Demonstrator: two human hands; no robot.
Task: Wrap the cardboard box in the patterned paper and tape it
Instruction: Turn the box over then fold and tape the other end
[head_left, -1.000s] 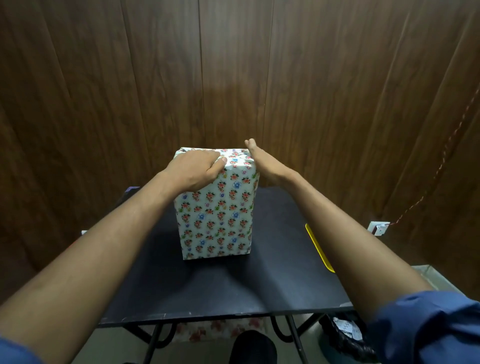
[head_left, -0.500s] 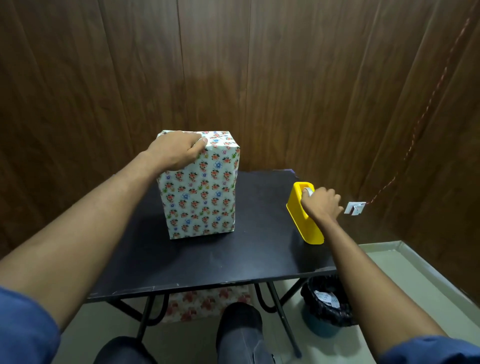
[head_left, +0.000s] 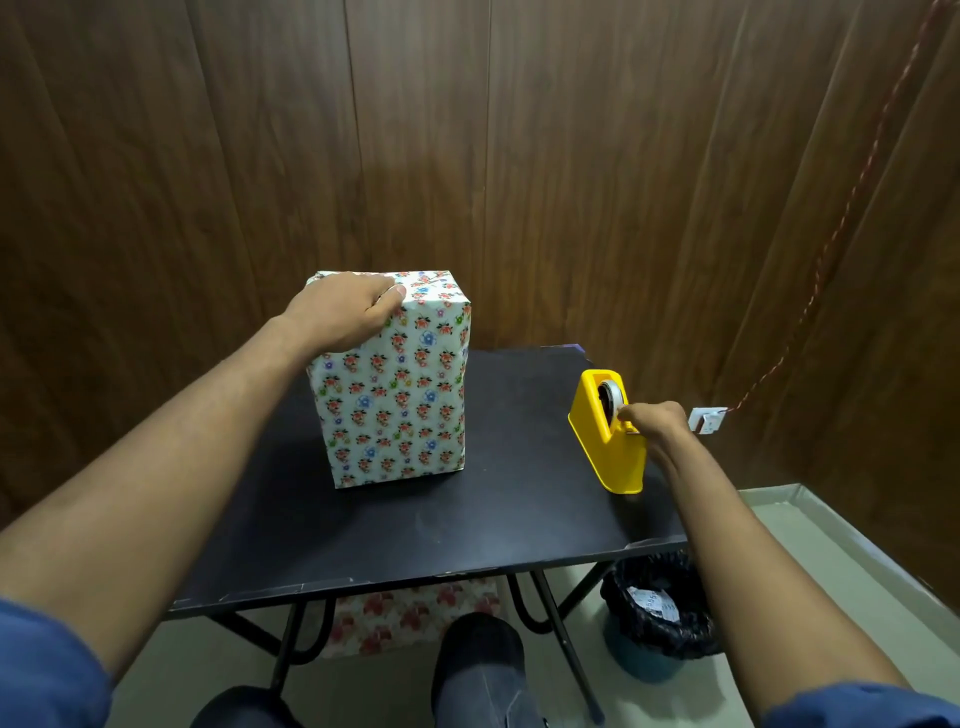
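The box (head_left: 400, 410), covered in white paper with a small flower pattern, stands upright on the black table (head_left: 467, 530). My left hand (head_left: 345, 309) rests on its top, fingers curled over the folded paper near the front edge. At the table's right edge stands a yellow tape dispenser (head_left: 605, 441) with a roll of clear tape inside. My right hand (head_left: 652, 421) is at the dispenser's near end, fingertips pinching the tape end at the cutter.
Dark wooden panels close the space behind and to both sides. Under the table lies flowered paper (head_left: 410, 613). A bin with a black liner (head_left: 657, 613) sits on the floor at the right. A white wall socket (head_left: 705, 419) is beside the dispenser.
My right hand left the box's top, went to the dispenser and now pinches the tape end at its near side. My left hand stayed on the box. The view shifted right.
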